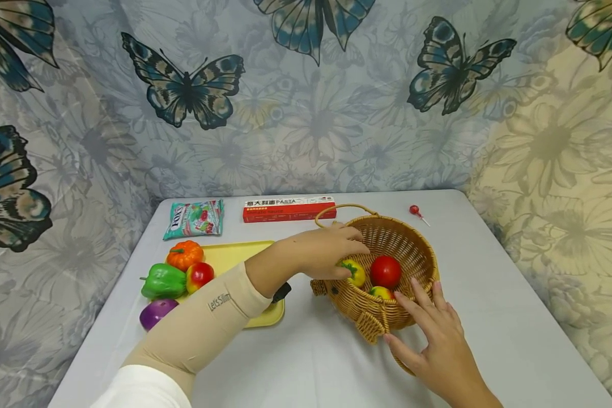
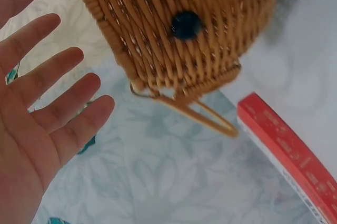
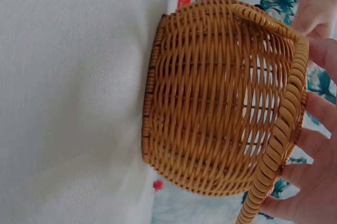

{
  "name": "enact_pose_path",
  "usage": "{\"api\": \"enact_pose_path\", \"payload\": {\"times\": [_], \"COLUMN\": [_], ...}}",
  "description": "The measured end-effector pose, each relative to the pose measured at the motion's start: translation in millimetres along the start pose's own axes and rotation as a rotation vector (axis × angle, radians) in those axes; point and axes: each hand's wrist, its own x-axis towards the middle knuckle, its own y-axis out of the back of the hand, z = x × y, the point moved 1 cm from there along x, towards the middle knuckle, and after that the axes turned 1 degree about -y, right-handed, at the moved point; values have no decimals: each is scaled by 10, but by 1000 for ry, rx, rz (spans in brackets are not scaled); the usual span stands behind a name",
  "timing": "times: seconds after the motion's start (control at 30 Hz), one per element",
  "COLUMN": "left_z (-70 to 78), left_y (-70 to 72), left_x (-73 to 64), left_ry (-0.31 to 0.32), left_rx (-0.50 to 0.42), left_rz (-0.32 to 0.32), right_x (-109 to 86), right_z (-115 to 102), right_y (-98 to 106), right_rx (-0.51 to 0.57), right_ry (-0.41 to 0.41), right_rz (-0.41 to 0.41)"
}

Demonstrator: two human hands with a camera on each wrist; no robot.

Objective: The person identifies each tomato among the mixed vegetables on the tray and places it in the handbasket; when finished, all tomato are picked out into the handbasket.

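A brown wicker basket [image 1: 403, 241] with eye and fin shapes stands on the table. Inside it lie a red tomato [image 1: 386, 272], a yellow toy fruit or vegetable with green on top [image 1: 355, 273] and a yellow-and-red piece [image 1: 382, 292] partly hidden by the rim. Over the basket's left side reaches my left hand [image 1: 331, 249], just above the yellow piece; in the left wrist view its fingers [image 2: 58, 71] are spread and hold nothing. My right hand [image 1: 433, 340] rests its extended fingertips on the basket's near right rim, beside the wrapped handle [image 3: 287, 113].
At left, a yellow tray [image 1: 265, 320] has an orange pumpkin [image 1: 185, 255], green bell pepper [image 1: 162, 281] and red-yellow fruit [image 1: 200, 276] at its edge, near a purple vegetable [image 1: 156, 313]. Behind are a candy bag [image 1: 195, 219], a pasta box [image 1: 288, 209] and a red lollipop [image 1: 415, 210].
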Motion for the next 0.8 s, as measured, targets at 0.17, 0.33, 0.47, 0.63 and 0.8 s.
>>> {"api": "enact_pose_path", "payload": {"times": [0.17, 0.33, 0.47, 0.63, 0.8], "left_z": [-123, -275, -394, -512, -586], "left_y": [-61, -156, -235, -369, -553], "left_x": [-196, -408, -554, -716, -846], "left_ry": [30, 104, 158, 244, 297], "left_rx": [-35, -64, -73, -96, -156], "left_rz": [15, 1, -16, -62, -81], "right_x": [1, 1, 2, 1, -2], "right_z": [9, 9, 13, 17, 25], "right_y": [-2, -4, -10, -14, -13], "right_rx": [6, 16, 21, 22, 22], "right_ry": [-2, -4, -9, -13, -13], "right_rz": [2, 5, 3, -1, 2]}}
